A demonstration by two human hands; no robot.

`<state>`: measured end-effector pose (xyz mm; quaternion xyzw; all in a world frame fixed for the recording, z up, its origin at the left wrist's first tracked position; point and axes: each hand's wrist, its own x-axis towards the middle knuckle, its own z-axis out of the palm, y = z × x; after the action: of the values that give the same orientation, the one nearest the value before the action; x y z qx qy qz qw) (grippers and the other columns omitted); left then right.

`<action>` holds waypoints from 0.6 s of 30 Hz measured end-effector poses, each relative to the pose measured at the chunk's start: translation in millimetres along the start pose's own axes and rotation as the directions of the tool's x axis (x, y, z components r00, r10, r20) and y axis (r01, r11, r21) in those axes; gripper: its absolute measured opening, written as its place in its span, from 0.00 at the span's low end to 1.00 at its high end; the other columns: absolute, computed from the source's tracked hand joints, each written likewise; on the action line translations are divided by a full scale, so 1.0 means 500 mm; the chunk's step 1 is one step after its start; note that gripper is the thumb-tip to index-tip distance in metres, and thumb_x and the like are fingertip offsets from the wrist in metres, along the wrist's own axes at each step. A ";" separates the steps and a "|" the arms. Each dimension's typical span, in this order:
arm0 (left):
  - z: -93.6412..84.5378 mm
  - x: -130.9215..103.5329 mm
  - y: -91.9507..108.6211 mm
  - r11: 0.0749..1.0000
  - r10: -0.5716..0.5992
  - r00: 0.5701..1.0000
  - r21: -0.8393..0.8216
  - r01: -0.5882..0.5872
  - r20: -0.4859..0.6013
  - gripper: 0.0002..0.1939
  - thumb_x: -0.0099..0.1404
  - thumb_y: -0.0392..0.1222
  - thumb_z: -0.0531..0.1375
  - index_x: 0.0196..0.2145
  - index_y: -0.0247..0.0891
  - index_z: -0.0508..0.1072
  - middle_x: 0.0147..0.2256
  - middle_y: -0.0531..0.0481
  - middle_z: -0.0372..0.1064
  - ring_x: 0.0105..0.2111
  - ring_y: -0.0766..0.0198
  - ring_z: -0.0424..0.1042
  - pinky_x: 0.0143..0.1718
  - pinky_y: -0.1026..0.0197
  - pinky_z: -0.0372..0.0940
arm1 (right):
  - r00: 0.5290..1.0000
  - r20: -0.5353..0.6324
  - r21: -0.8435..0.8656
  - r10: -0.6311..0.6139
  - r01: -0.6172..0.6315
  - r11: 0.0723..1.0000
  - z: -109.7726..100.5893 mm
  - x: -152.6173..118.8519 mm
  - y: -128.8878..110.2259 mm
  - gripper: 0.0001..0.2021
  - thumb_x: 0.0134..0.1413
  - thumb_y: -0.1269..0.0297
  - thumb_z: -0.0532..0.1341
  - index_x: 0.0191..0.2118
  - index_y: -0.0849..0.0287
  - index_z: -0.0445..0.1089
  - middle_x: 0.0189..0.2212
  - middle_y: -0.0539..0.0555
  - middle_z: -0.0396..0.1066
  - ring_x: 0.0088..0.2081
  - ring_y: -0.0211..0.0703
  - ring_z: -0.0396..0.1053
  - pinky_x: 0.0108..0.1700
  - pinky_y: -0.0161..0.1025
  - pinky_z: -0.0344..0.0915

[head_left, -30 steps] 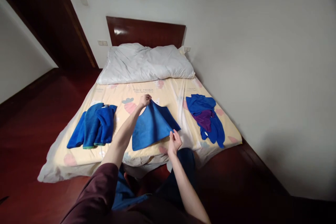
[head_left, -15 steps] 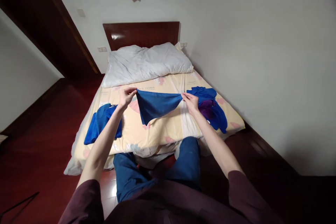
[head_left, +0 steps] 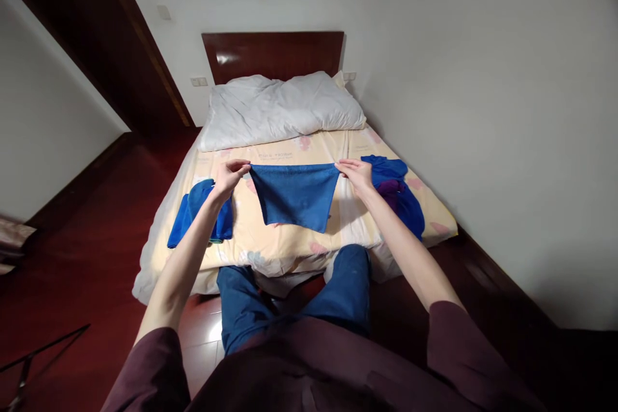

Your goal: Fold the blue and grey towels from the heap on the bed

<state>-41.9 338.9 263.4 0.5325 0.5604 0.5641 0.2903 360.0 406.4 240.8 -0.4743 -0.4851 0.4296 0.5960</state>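
Note:
A blue cloth (head_left: 295, 196) hangs stretched between my two hands above the bed. Its top edge runs nearly straight, and the lower part drops into a four-sided shape. My left hand (head_left: 230, 178) pinches the top left corner. At the top right corner, the fingers of my right hand (head_left: 355, 174) are closed on the cloth. Beside my left forearm lie folded blue cloths (head_left: 196, 209) on the bed. Past my right hand rests a loose heap of blue cloth (head_left: 408, 209) with a purple piece (head_left: 390, 188) in it, partly hidden by my hand and forearm.
The bed (head_left: 284, 254) has a yellowish patterned sheet, with a white pillow or quilt (head_left: 284, 112) across its far end. Behind stands a dark wooden headboard (head_left: 275, 55). A wall (head_left: 483, 109) runs along the right. A thin black stand (head_left: 43, 351) is at the lower left.
The cloth has gone from a slanting triangular hang to a wider four-sided one with a straighter top edge. My right hand has risen slightly. The view has shifted a little.

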 end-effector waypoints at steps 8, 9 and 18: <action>-0.003 0.025 -0.039 0.995 -0.090 0.996 0.046 0.089 0.018 0.22 0.48 0.50 0.74 0.38 0.35 0.81 0.32 0.45 0.79 0.31 0.61 0.74 0.32 0.61 0.66 | 0.990 0.046 -0.063 0.134 -0.131 0.989 0.018 0.029 0.013 0.25 0.29 0.57 0.82 0.36 0.63 0.79 0.35 0.60 0.82 0.35 0.43 0.79 0.31 0.33 0.67; 0.002 0.037 -0.047 0.993 -0.101 0.995 0.056 0.100 0.010 0.21 0.48 0.48 0.74 0.37 0.35 0.81 0.31 0.45 0.78 0.30 0.62 0.74 0.32 0.61 0.66 | 0.989 0.036 -0.077 0.146 -0.143 0.987 0.028 0.041 0.017 0.25 0.30 0.57 0.82 0.36 0.63 0.79 0.35 0.60 0.82 0.35 0.43 0.79 0.30 0.33 0.66; 0.042 0.224 -0.079 0.987 -0.026 0.999 0.155 0.032 -0.036 0.16 0.52 0.42 0.69 0.40 0.35 0.79 0.30 0.47 0.77 0.32 0.60 0.75 0.35 0.60 0.69 | 0.999 0.019 -0.088 0.049 -0.047 0.995 0.155 0.206 0.038 0.27 0.33 0.50 0.81 0.36 0.64 0.76 0.33 0.59 0.81 0.39 0.47 0.78 0.41 0.41 0.74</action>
<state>-62.6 457.1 252.9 0.5356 0.6152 0.5234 0.2464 299.4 521.7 245.9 -0.5070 -0.4981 0.4271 0.5590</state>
